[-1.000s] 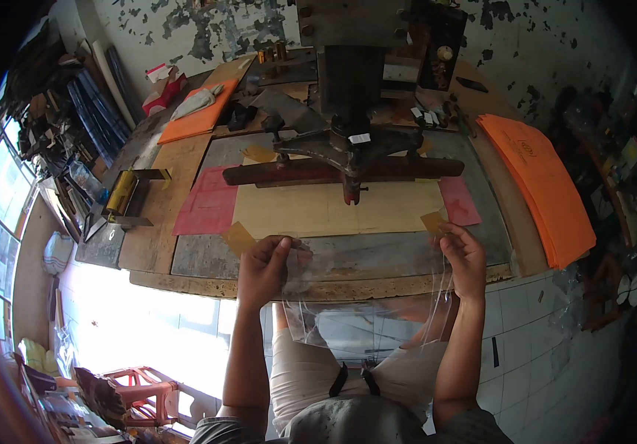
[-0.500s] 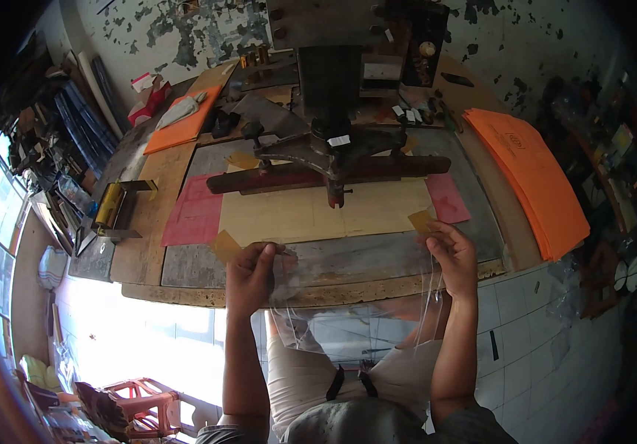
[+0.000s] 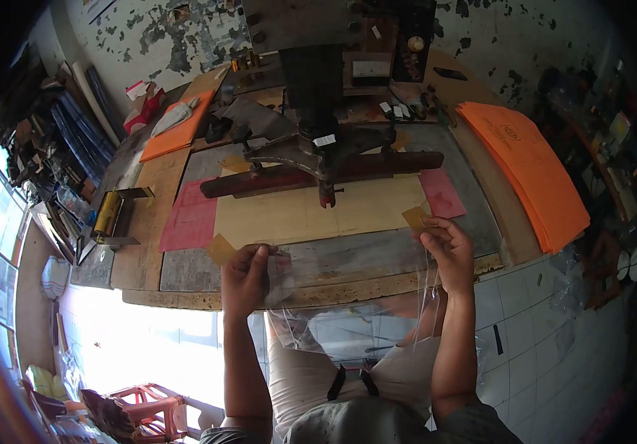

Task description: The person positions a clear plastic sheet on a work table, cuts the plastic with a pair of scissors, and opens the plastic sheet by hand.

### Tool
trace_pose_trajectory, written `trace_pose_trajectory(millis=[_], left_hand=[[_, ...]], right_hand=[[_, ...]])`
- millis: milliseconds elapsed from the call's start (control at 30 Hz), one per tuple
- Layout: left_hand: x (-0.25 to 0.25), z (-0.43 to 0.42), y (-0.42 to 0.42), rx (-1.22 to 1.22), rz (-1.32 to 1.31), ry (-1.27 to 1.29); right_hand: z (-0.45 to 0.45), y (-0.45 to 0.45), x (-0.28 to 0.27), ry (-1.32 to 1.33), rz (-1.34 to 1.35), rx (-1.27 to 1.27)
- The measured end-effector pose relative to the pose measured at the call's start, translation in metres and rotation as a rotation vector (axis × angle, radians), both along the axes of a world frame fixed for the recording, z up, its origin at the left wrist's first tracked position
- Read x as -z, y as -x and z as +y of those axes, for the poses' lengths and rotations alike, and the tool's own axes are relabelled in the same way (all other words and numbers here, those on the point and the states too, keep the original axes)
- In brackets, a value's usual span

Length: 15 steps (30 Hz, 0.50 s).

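Between my two hands hangs a clear plastic sheet (image 3: pixel 355 329), drooping over the table's front edge toward my lap. My left hand (image 3: pixel 246 277) pinches its left upper corner, where a strip of brown tape (image 3: pixel 219 249) sticks out. At the opposite corner my right hand (image 3: pixel 448 248) grips the sheet beside another piece of brown tape (image 3: pixel 413 217). Just beyond lies a pale yellow board (image 3: pixel 318 214) with pink sheets (image 3: pixel 186 214) showing at both ends. A dark metal press head (image 3: pixel 324 166) with a long bar stands above the board.
Orange sheets (image 3: pixel 529 174) are stacked at the table's right, with more orange sheets (image 3: pixel 185 122) under a cloth at the back left. A yellow tape roll in a metal dispenser (image 3: pixel 109 214) sits at the left edge. A red plastic stool (image 3: pixel 152 414) stands on the floor at lower left.
Both hands, still holding the clear plastic sheet, have shifted very slightly left. The view has turned a little, so the press and table sit slightly further left.
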<state>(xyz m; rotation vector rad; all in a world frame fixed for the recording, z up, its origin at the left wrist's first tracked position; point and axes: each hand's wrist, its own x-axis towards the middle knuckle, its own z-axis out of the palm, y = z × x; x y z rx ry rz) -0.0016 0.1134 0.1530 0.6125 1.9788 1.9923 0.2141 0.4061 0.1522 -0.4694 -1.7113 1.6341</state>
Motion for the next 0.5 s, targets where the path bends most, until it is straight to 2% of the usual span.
trace_pose_trajectory(millis=[167, 267, 367, 500], left_hand=[[0.004, 0.002, 0.001, -0.025, 0.06, 0.006], [-0.005, 0.0, -0.003, 0.007, -0.022, 0.023], [0.001, 0.003, 0.0, -0.004, 0.098, -0.009], [-0.004, -0.011, -0.002, 0.001, -0.001, 0.057]], right_hand=[[0.003, 0.0, 0.005, 0.02, 0.036, -0.006], [0.004, -0.001, 0.007, 0.009, 0.036, -0.003], [0.002, 0.001, 0.005, 0.017, 0.029, 0.002], [-0.004, 0.008, 0.006, -0.08, -0.066, 0.023]])
